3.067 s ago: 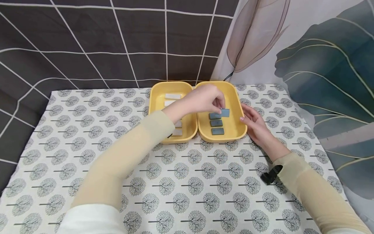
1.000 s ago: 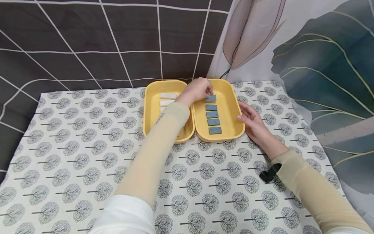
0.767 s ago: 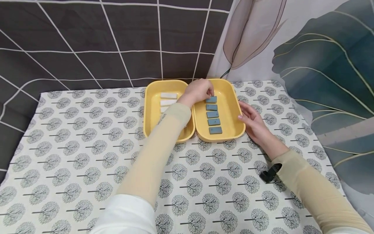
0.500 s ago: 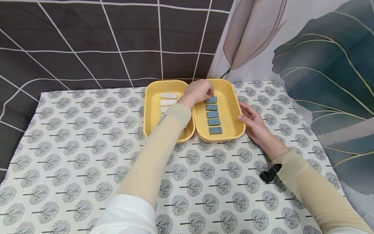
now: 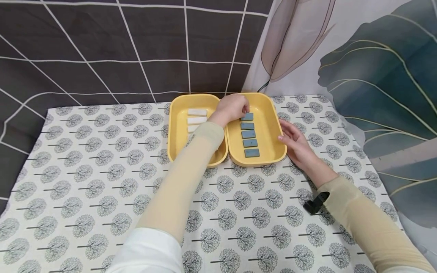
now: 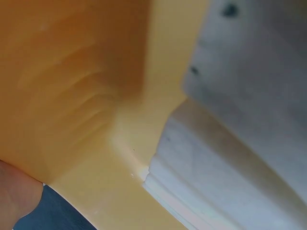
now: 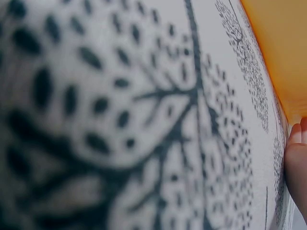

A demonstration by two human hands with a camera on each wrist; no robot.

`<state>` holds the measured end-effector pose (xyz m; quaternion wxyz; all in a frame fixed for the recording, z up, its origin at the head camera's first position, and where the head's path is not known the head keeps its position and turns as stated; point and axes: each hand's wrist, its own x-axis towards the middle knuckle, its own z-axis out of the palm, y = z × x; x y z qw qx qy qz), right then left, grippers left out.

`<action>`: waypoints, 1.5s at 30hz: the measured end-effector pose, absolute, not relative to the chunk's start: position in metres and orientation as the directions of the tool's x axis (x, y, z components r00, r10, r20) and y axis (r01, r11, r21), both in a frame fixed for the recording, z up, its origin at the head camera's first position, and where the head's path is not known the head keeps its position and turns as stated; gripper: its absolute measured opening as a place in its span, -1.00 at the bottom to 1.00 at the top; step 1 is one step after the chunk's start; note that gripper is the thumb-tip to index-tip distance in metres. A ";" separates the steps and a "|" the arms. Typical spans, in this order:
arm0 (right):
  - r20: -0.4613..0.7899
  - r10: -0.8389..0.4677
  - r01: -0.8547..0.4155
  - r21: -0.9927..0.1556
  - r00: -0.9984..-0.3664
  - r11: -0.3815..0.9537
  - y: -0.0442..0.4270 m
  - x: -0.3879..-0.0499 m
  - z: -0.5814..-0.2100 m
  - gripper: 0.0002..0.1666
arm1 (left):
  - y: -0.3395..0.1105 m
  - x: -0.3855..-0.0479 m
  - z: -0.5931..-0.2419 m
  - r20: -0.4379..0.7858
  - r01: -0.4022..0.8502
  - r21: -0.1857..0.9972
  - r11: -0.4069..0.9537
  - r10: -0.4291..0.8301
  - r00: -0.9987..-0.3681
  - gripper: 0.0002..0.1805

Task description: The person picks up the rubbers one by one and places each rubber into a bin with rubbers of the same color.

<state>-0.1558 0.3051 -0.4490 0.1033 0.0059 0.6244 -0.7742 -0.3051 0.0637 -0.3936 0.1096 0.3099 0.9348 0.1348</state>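
Two yellow trays stand side by side in the head view. In the right tray point(image 5: 271, 151), several blue-grey rectangular tiles lie in a column. My left hand point(image 5: 233, 107) reaches across into it and pinches the left end of the farthest blue-grey tile point(image 5: 248, 116); the fingertips are partly hidden. My right hand point(image 5: 297, 146) rests against the tray's outer right side, thumb at the rim, fingers extended. Pale rectangular tiles point(image 5: 197, 112) lie in the left tray point(image 5: 175, 146), partly covered by my left forearm. Pale tiles point(image 6: 211, 158) appear close up in the left wrist view.
A white tablecloth point(image 5: 235, 201) with a tree print covers the table. Behind it hangs a dark gridded cloth point(image 5: 164, 49), with a leaf-patterned curtain point(image 5: 358, 94) at the right. A small black camera point(image 5: 315, 203) sits on the right wrist.
Since about three seconds ago, my left hand has brought the tile from above the column to its far end. Lately the tile has shifted slightly nearer and rightward. The right hand stays put.
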 end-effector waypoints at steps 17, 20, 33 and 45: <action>-0.151 -0.146 0.175 -0.971 -0.978 -0.166 0.305 -0.156 -0.447 -0.25 | 0.063 -0.306 -0.396 -0.116 0.559 0.307 0.770 0.613 -0.782 -0.85; -0.157 -0.147 0.180 -0.971 -0.977 -0.156 0.305 -0.157 -0.447 -0.24 | 0.062 -0.307 -0.395 -0.117 0.557 0.311 0.770 0.613 -0.782 -0.85; -0.154 -0.141 0.178 -0.968 -0.978 -0.176 0.304 -0.156 -0.448 -0.26 | 0.059 -0.308 -0.394 -0.092 0.552 0.399 0.732 0.631 -0.770 -0.82; -0.143 -0.140 0.167 -0.970 -0.980 -0.174 0.306 -0.156 -0.448 -0.29 | 0.043 -0.306 -0.371 -0.058 0.564 0.504 0.654 0.677 -0.734 -0.77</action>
